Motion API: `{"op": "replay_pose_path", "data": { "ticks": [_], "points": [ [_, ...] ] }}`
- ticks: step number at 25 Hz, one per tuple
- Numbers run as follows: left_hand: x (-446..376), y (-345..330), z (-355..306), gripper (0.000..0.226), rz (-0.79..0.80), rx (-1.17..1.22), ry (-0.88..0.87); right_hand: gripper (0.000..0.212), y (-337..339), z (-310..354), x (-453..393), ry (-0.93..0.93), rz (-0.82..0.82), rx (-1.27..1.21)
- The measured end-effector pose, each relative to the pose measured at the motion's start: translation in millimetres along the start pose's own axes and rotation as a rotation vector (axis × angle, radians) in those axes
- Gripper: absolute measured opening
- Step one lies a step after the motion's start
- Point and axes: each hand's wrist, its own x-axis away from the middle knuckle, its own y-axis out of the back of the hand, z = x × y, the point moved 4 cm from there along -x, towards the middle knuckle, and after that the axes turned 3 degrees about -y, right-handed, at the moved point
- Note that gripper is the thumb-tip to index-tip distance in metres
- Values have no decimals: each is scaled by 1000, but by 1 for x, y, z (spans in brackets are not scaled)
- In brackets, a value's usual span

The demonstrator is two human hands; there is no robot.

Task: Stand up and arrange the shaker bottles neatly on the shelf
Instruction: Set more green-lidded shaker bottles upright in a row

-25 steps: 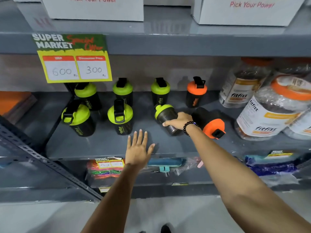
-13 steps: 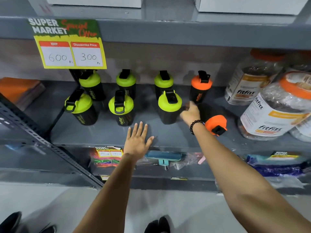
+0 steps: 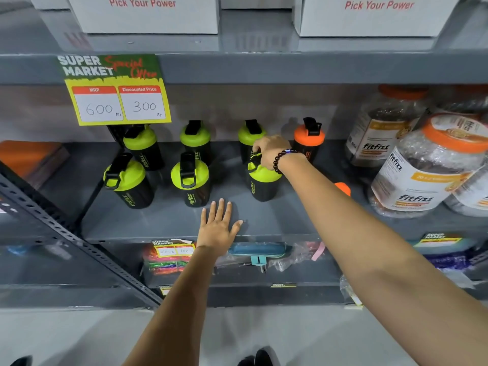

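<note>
My right hand (image 3: pixel 272 151) is closed over the lid of a green-lidded shaker bottle (image 3: pixel 262 180), fingers pinching its black carry loop. The bottle stands upright in the near row of the grey shelf (image 3: pixel 163 223), right of centre. I judge the grip sits on top so I can turn or nudge the bottle into line without tipping it.

My left hand (image 3: pixel 217 228) lies open and flat, palm down, fingers spread, on the shelf's near edge, holding nothing. It seems to be there to brace me as I reach.

To the left in the same row stand two more green-lidded shakers (image 3: pixel 190 178), evenly spaced. In the far row stand three green ones (image 3: pixel 196 140) and, to the right, an orange-lidded shaker (image 3: pixel 309 138), all upright.

Under my right forearm, an orange lid (image 3: pixel 342 188) peeks out. This bottle looks to be lying on its side, though most of it is hidden. I judge it needs standing next.

Large clear jars (image 3: pixel 427 178) crowd the right end. A yellow price tag (image 3: pixel 116 101) hangs from the shelf above at left.
</note>
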Motion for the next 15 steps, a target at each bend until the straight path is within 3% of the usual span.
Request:
{"op": "replay_pose_path", "data": {
  "ticks": [4, 11, 15],
  "points": [
    [0, -2, 1, 66, -5, -8, -5, 43, -10, -8, 7, 214, -80, -124],
    [1, 1, -1, 66, 6, 1, -6, 55, -5, -11, 15, 171, -109, -316],
    [1, 7, -23, 67, -31, 58, -17, 43, 1, -45, 51, -60, -523, -521]
  ]
}}
